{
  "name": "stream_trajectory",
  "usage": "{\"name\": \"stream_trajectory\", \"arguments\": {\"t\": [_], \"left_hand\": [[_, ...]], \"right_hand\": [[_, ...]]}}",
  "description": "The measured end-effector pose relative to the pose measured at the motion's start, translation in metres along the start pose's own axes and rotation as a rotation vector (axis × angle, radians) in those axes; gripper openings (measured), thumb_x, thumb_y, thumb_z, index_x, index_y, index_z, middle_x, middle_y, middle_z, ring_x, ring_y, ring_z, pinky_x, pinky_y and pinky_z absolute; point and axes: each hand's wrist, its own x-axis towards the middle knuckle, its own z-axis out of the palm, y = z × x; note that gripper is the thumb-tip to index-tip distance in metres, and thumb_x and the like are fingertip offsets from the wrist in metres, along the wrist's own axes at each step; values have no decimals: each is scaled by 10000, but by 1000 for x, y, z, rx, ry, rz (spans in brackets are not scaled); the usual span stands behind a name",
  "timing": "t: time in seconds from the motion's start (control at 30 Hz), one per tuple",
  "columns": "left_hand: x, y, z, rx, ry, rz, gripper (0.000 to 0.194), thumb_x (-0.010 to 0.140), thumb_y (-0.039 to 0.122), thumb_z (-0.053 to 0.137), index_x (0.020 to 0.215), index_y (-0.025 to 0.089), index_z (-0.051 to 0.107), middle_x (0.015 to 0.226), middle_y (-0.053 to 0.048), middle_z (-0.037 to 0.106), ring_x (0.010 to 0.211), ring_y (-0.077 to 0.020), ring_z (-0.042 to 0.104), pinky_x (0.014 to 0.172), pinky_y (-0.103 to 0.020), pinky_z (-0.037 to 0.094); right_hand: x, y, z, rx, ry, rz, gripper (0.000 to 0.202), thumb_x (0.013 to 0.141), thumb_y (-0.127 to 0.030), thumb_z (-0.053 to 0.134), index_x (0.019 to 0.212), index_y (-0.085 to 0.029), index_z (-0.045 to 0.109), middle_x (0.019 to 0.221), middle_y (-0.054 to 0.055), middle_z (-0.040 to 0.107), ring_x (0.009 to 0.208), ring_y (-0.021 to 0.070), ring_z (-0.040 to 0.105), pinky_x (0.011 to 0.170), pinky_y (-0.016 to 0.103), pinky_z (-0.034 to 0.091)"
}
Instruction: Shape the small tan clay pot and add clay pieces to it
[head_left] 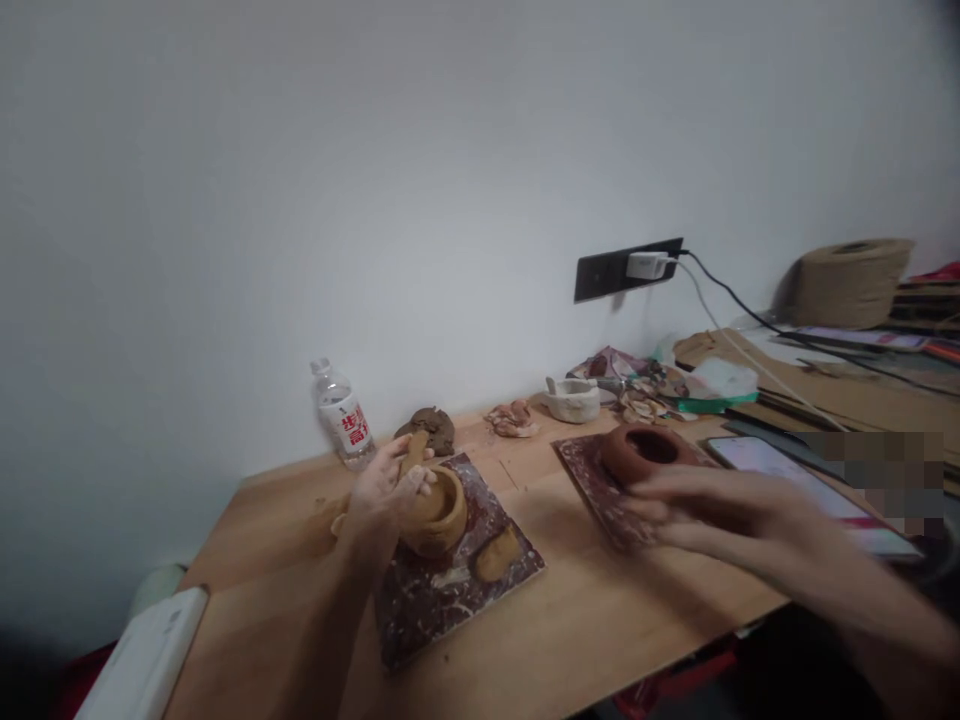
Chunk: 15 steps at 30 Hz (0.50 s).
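Note:
My left hand [386,485] is closed around a small flat strip of tan clay [415,452], above a round tan clay bowl [435,530]. This bowl rests on a dark, marked board [457,610], beside a flat tan clay piece [499,555]. Over on the right, my right hand [697,510] is blurred, its fingers stretched out at the front of a reddish-brown clay pot [630,456]. I see nothing held in it, and whether it touches the pot is unclear. A second dark board [589,475] lies under the pot.
Along the wall stand a water bottle [345,415], a dark clay lump [435,428], clay scraps [512,418] and a whitish bowl [574,400]. A phone [802,490] lies at right, below cables from a wall socket [592,277]. A white object [150,655] sits at the left edge.

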Motion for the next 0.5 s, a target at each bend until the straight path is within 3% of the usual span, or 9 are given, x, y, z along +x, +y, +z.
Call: {"name": "stream_trajectory", "arguments": {"t": [0.03, 0.1, 0.17, 0.23, 0.33, 0.5], "left_hand": [[-1, 2, -3, 13, -41, -16, 507, 720, 390, 677, 1150, 140, 580, 989, -137, 719, 752, -200, 686, 659, -316, 554], [-3, 3, -10, 31, -87, -38, 506, 716, 363, 694, 1163, 143, 599, 1066, -150, 708, 904, -257, 690, 776, -376, 567], [-5, 3, -19, 32, -86, -44, 502, 716, 356, 701, 1161, 142, 609, 1089, -149, 706, 986, -288, 676, 845, -417, 561], [-6, 2, -27, 42, -61, -35, 513, 706, 384, 708, 1149, 143, 618, 1082, -147, 713, 1009, -303, 671, 855, -438, 563], [-8, -3, -33, 96, -1, 2, 516, 689, 437, 713, 1108, 143, 643, 1028, -150, 733, 971, -307, 685, 823, -438, 580], [-13, -12, -31, 167, 72, 35, 414, 709, 450, 692, 983, 139, 693, 931, -127, 755, 881, -312, 708, 765, -417, 598]], "right_hand": [[24, -16, 22, 127, -92, -54, 260, 787, -490, 674, 965, -313, 742, 921, 113, 730, 790, 236, 680, 666, 356, 558], [65, -47, 69, 328, -113, -181, 224, 839, -400, 643, 1020, -295, 720, 972, 58, 732, 868, 215, 677, 744, 340, 557], [94, -72, 114, 406, -29, -279, 210, 856, -308, 629, 1041, -242, 706, 999, 59, 728, 915, 201, 662, 837, 352, 530], [111, -86, 148, 383, 33, -275, 234, 868, -262, 606, 1080, -198, 682, 1004, 80, 720, 846, 186, 655, 802, 348, 527], [117, -86, 177, 346, -1, -327, 250, 885, -275, 580, 1085, -158, 675, 962, 101, 718, 832, 189, 651, 789, 343, 522], [106, -72, 186, 330, -32, -328, 256, 920, -314, 516, 1066, -194, 689, 994, 96, 729, 901, 204, 661, 834, 358, 511]]}}
